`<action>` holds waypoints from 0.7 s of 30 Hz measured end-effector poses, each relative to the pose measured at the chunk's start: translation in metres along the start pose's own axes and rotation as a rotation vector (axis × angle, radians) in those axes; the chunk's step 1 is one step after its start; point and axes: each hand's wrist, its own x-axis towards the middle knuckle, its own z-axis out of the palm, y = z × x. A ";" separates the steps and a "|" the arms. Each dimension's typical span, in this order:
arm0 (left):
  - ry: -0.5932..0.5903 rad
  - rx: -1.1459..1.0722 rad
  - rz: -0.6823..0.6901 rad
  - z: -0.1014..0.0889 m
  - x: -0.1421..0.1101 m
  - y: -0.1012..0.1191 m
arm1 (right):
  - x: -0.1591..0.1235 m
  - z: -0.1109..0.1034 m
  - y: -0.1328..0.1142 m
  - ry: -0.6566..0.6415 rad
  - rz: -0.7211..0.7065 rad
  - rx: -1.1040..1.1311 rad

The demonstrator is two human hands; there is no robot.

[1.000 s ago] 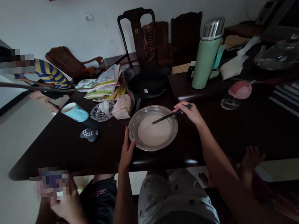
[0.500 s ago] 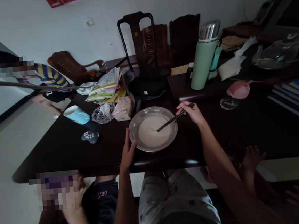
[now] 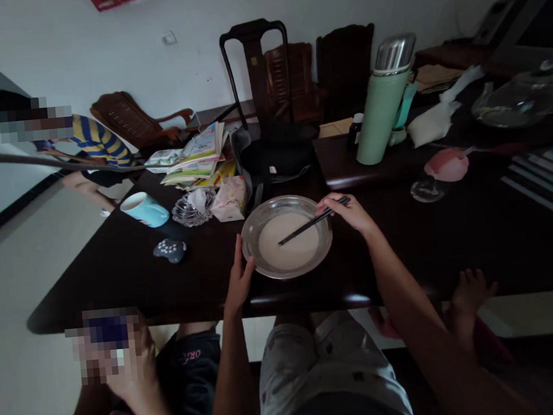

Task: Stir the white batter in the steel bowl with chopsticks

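I see my right hand point(image 3: 352, 212) pinching the chopsticks point(image 3: 312, 222), long axis slanting down-left into batter, bowl point(image 3: 286, 236) mid-tabletop; left hand point(image 3: 241, 279) flat-open on near-left rim, prob. touching.
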 end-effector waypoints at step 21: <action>0.007 0.009 -0.004 0.000 0.001 0.000 | 0.000 -0.008 0.001 0.108 -0.001 0.024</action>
